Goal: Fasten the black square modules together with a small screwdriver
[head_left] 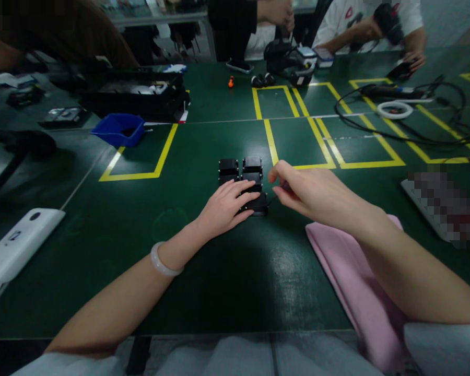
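Observation:
Several small black box-shaped parts, servo-like, stand in two columns on the green table; one is the front right black part (pixel 257 204). Over them lies my left hand (pixel 229 201), palm down with fingers spread, its fingertips touching the blocks and partly hiding them. Just right of the group, my right hand (pixel 297 188) has its fingers curled together. A thin dark line, perhaps a wire, runs from the front right part toward those fingers; what they hold is too hidden to name. A pink cloth (pixel 344 256) lies under my right forearm.
A blue bin (pixel 121 129) and a black tray (pixel 141 96) stand back left. At the left edge lies a white device (pixel 23 243). Yellow tape outlines mark the table. Black cables (pixel 446 130) and a white ring (pixel 395 109) are back right. Other people sit across.

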### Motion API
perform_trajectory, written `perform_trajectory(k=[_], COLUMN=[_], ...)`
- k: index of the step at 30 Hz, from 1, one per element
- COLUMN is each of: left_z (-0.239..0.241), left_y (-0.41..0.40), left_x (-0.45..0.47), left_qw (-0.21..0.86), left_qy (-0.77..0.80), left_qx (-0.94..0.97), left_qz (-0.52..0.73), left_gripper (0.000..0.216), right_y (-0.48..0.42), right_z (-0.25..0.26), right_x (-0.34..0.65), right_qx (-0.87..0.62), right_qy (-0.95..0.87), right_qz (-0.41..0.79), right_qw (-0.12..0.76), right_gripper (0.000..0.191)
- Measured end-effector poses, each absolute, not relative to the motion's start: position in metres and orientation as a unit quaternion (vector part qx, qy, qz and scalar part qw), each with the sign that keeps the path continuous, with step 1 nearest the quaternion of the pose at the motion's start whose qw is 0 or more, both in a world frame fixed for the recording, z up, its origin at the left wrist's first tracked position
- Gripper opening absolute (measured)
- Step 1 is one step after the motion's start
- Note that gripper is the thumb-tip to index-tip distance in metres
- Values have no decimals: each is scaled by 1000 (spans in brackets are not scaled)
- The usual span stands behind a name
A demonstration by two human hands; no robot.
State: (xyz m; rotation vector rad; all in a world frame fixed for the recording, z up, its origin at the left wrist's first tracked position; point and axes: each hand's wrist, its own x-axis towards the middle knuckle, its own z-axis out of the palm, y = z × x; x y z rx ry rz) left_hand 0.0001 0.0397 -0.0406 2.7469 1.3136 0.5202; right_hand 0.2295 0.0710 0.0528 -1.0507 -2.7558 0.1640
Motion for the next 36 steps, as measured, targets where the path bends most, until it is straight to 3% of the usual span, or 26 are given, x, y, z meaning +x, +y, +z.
perform_trajectory(k=[36], left_z=[-42], left_y=[40], left_x=[0], left_qw=[17], left_qy=[422], left_qx=[890], left_qz=[169], left_gripper=[38], right_y=[69], right_z=[51], right_x=[228], right_qx=[-348], right_qy=[-930], right_qz=[44], right_qw=[107], right_gripper=[20])
